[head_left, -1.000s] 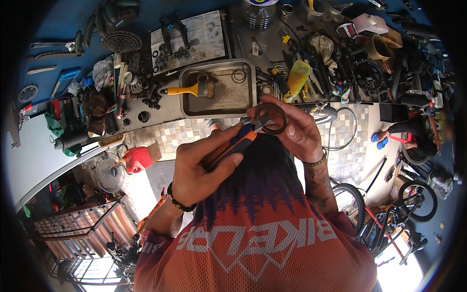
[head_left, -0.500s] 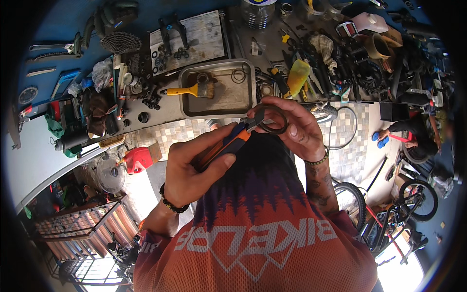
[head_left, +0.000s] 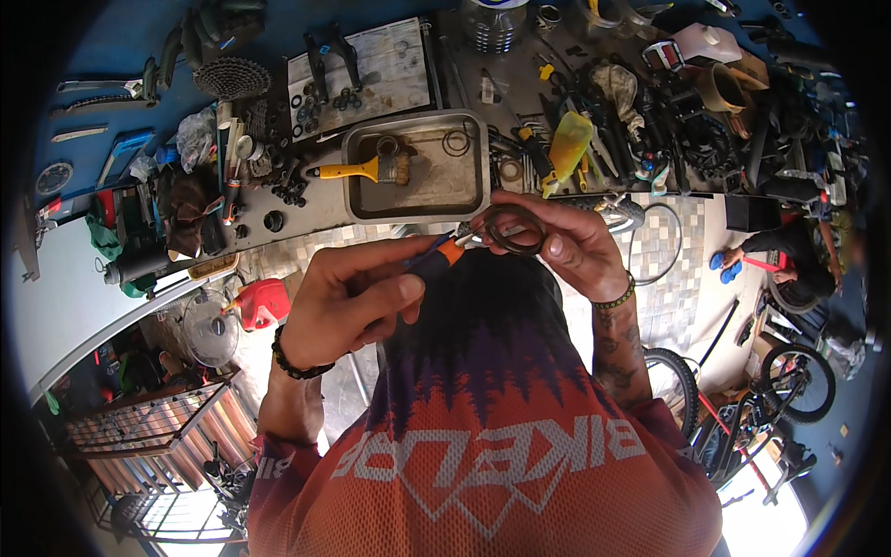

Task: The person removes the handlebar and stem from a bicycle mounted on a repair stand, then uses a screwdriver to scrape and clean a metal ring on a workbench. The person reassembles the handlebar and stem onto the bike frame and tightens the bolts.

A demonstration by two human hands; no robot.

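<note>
My left hand (head_left: 339, 302) is closed around a pair of pliers (head_left: 445, 256) with orange and dark blue handles. Their metal jaws point right and reach the near-left side of a dark ring (head_left: 520, 249); whether they grip its edge is too small to tell. My right hand (head_left: 585, 249) pinches that ring from the far right side, fingers behind it and thumb in front. Both hands are raised before my body, just below the bench edge.
Beyond my hands a metal tray (head_left: 436, 200) sits on the bench with a yellow-handled brush (head_left: 351, 171) lying across its left rim. A cassette (head_left: 232, 78) lies far left. Hand tools crowd the right side. A bicycle (head_left: 742, 418) stands lower right, and another person sits at far right.
My left hand has turned and drawn left and down, so the pliers lie more end-on and their jaws sit lower on the ring. The ring has tilted and faces me more openly.
</note>
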